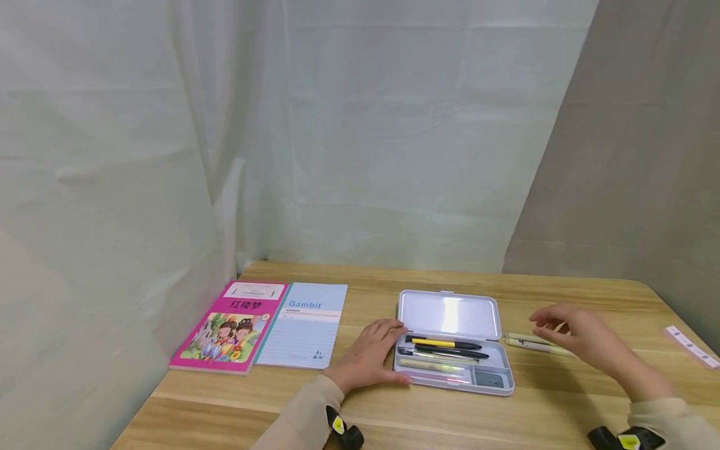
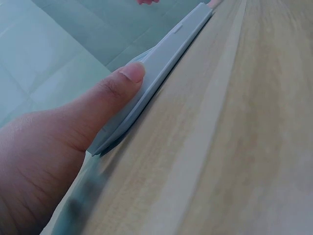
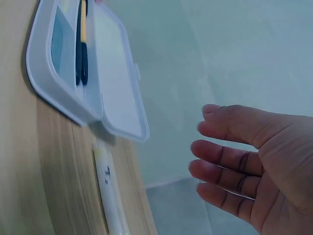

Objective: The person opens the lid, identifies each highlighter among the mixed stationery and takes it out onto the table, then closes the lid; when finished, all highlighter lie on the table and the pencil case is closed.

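Observation:
A white pencil case [image 1: 454, 389] lies with its lid [image 1: 448, 312] folded back. Inside are a yellow-and-black pen [image 1: 443, 343], dark pens, clear and pale pens, and a grey block [image 1: 489, 379] in a small compartment. My left hand [image 1: 368, 356] holds the case's left end, its thumb [image 2: 132, 73] against the front wall and its fingers at the far left corner. To the right of the case, two pale pens [image 1: 542, 347] lie on the table, partly hidden by my right hand [image 1: 585, 337]. That hand hovers above them with loosely bent fingers, holding nothing.
A pink picture-covered book [image 1: 225, 337] and a light blue notebook [image 1: 304, 325] lie side by side at the left of the wooden table [image 1: 450, 425]. A white patterned strip [image 1: 693, 347] is near the right edge. Pale curtains [image 1: 382, 137] hang behind the table.

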The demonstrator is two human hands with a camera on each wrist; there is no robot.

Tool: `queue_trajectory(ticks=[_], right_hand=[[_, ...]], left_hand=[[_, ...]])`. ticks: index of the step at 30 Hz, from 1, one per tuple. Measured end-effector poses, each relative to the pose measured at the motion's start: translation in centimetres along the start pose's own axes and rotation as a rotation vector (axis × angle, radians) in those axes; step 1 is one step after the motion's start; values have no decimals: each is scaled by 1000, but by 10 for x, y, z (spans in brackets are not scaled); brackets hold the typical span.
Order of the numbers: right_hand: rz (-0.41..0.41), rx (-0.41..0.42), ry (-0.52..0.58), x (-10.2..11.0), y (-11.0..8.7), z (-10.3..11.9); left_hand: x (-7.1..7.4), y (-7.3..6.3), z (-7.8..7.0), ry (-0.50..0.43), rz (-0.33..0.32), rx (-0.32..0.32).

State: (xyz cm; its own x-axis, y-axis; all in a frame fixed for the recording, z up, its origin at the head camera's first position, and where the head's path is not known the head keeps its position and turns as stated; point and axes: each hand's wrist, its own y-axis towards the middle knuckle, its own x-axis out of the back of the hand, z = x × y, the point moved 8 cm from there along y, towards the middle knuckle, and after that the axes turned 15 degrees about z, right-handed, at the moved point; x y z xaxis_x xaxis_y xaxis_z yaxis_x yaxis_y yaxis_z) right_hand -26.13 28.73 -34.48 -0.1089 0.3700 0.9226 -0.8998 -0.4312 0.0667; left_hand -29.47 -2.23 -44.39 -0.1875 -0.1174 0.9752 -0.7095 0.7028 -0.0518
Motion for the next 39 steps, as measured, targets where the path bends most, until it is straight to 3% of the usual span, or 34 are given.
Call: queue_trajectory(ticks=[7,21,32,39], right_hand=[[-12,81,16,-11,5,21],[148,162,133,-55,26,45],[265,173,174,-84,38,54],[285,156,184,-97,40,58]], left_hand=[[1,2,-2,3,-7,-15],[-1,3,-3,-32,5,-13],[0,3,-1,-52,11,-5],[-1,1,1,-54,13,-9]])
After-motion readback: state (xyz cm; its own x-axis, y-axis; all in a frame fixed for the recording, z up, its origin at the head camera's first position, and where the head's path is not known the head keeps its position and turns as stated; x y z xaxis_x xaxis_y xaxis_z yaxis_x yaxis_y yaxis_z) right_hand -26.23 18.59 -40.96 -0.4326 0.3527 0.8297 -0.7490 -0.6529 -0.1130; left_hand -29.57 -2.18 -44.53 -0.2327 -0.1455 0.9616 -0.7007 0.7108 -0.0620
